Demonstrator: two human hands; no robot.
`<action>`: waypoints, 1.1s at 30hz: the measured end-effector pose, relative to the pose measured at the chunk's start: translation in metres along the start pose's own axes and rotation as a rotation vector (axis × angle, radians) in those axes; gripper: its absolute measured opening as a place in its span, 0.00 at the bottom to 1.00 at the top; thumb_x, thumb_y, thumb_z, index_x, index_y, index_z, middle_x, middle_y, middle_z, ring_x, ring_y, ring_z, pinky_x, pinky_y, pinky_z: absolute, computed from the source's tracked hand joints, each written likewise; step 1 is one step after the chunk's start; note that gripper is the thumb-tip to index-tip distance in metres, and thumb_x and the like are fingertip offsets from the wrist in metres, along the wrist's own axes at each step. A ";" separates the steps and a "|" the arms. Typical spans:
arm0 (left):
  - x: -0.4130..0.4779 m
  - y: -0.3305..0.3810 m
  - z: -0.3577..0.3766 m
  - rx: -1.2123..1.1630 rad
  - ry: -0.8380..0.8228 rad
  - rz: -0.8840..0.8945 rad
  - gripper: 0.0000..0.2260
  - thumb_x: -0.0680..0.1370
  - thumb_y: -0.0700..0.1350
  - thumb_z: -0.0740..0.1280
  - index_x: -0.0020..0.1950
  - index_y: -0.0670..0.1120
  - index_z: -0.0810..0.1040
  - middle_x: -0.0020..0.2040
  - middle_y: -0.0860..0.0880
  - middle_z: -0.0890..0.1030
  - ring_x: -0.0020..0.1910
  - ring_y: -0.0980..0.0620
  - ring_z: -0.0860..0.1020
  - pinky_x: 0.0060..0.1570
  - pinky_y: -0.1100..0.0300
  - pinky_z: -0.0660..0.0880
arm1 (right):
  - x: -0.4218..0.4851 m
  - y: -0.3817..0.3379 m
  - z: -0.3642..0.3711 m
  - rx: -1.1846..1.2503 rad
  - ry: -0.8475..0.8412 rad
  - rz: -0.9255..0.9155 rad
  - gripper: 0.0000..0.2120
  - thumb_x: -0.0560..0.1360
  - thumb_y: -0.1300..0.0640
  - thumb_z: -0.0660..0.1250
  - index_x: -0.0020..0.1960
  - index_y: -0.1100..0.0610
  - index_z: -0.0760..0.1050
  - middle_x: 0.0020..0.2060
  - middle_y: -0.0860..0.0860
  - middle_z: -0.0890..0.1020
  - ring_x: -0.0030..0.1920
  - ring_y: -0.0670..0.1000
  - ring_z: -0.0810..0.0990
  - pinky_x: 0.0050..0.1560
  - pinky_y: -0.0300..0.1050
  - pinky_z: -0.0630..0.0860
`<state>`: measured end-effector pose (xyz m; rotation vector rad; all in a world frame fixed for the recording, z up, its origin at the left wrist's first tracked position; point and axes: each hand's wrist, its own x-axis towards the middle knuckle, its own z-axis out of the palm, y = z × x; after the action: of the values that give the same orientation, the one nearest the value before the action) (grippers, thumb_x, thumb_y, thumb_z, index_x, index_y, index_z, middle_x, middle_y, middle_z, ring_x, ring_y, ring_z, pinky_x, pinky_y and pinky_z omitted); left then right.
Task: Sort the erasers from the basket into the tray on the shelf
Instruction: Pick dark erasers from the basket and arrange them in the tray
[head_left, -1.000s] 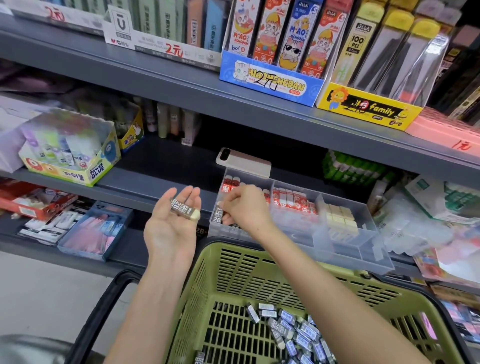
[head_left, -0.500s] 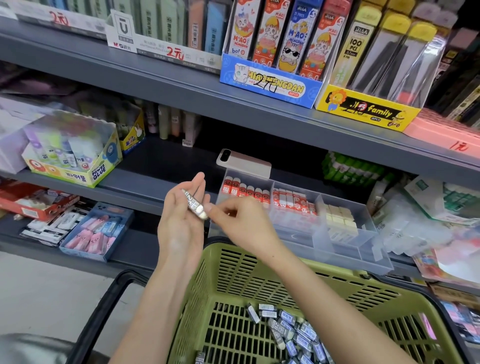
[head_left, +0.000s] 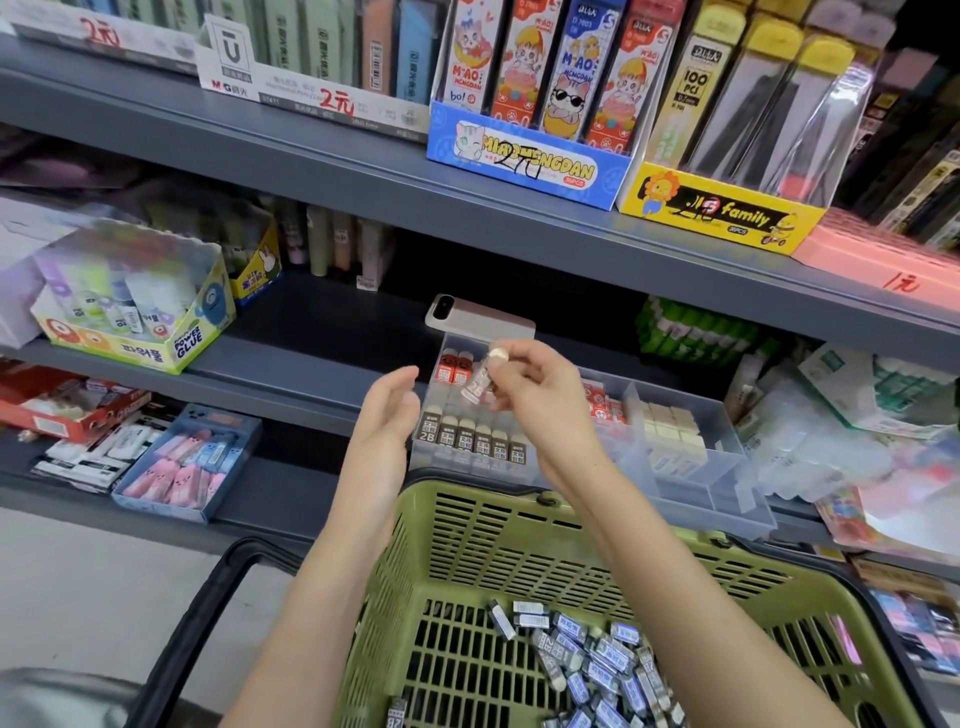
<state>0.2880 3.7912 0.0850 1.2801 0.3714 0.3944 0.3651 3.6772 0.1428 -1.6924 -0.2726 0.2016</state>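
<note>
My right hand pinches one wrapped 2B eraser above the left compartment of the clear plastic tray on the shelf. A row of brown 2B erasers stands in that compartment's front, with red ones behind. My left hand hovers just left of the tray, fingers relaxed and holding nothing. Below, the green basket holds several loose wrapped erasers on its floor.
A phone lies on the tray's back edge. Cream blocks fill the tray's right compartment. A glue box stands at the left, a blue box of pink items on the lower shelf. The grey upper shelf overhangs.
My right hand took the eraser from my left hand and carried it right and up over the tray. My left hand now holds nothing.
</note>
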 end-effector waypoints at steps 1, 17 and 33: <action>0.001 -0.001 0.000 0.062 -0.003 -0.059 0.11 0.83 0.46 0.57 0.59 0.61 0.74 0.59 0.63 0.75 0.58 0.65 0.73 0.57 0.64 0.67 | 0.003 0.004 -0.001 -0.096 -0.002 -0.004 0.05 0.77 0.63 0.64 0.49 0.57 0.77 0.33 0.50 0.78 0.28 0.42 0.76 0.34 0.36 0.77; 0.004 0.000 -0.001 0.186 -0.031 -0.168 0.17 0.82 0.38 0.55 0.52 0.59 0.77 0.54 0.57 0.80 0.57 0.57 0.76 0.58 0.59 0.72 | 0.009 0.038 0.028 -0.640 -0.018 -0.035 0.16 0.71 0.61 0.72 0.55 0.56 0.70 0.45 0.56 0.81 0.43 0.54 0.80 0.41 0.42 0.72; -0.043 -0.006 -0.011 0.509 0.029 0.045 0.16 0.80 0.40 0.61 0.68 0.51 0.72 0.61 0.56 0.77 0.62 0.57 0.73 0.65 0.58 0.67 | -0.115 0.081 -0.070 -0.410 -0.049 -0.186 0.08 0.72 0.59 0.72 0.44 0.47 0.78 0.36 0.42 0.81 0.39 0.38 0.78 0.42 0.32 0.74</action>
<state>0.2462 3.7784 0.0789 1.7826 0.4871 0.3684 0.2809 3.5667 0.0696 -2.0549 -0.5338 0.0483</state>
